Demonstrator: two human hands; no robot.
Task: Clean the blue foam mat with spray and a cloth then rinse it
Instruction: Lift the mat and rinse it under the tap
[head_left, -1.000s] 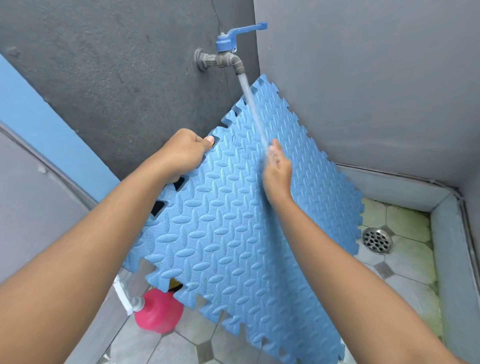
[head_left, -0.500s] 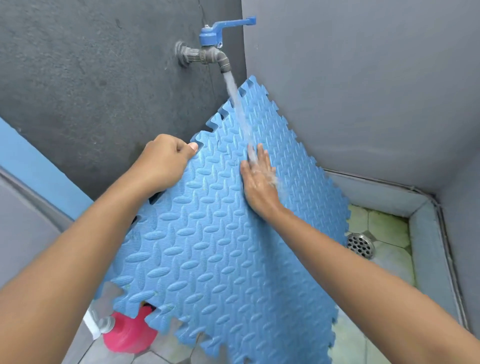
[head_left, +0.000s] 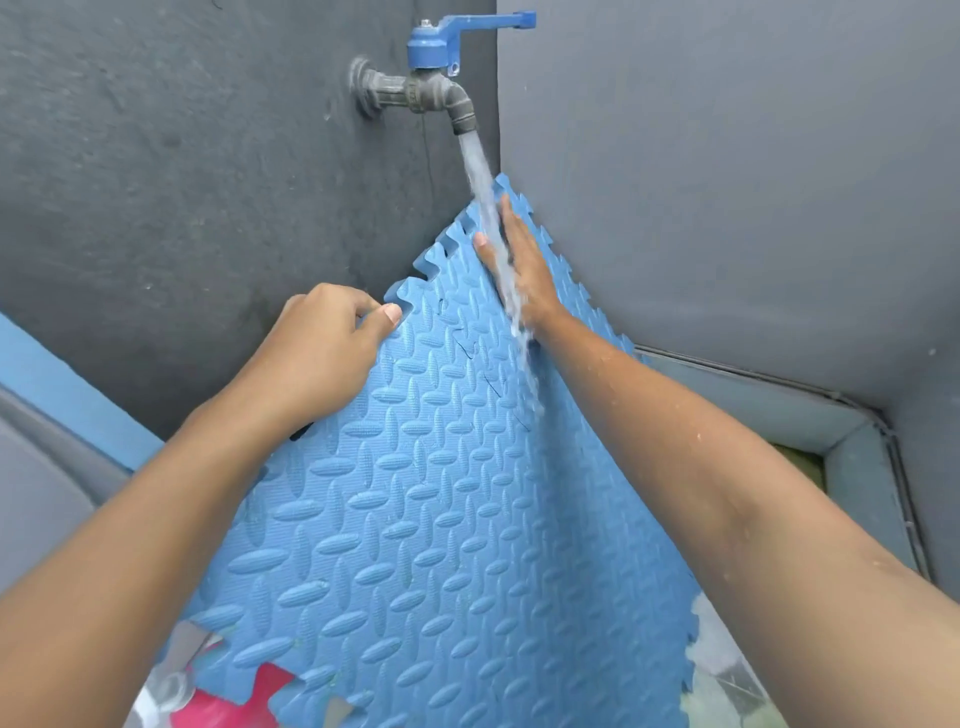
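**matwasher:** Under the wall tap (head_left: 415, 93), in the corner of the wash area, the blue foam mat (head_left: 441, 519) is propped on a slant. Its top corner sits right where the water stream (head_left: 480, 176) lands. The left hand (head_left: 322, 338) has its fingers curled over the toothed upper edge with the thumb on the face, gripping it. The right hand (head_left: 519, 260) is flat, fingers straight, palm pressed on the mat, holding nothing.

**tilefan:** ok so what's different from a second ago?

**matwasher:** The right hand has slid up. It was around mid-mat, and now it's at the very top corner, directly in the stream with water running over it and down past the wrist. The left grip hasn't budged.

**tilefan:** Reads like the rinse stage to me, rubbing from the top so the runoff carries everything downward. I'd guess the lower half still needs a few passes. Also, a pink bottle (head_left: 228, 701) is peeking out under the bottom edge.
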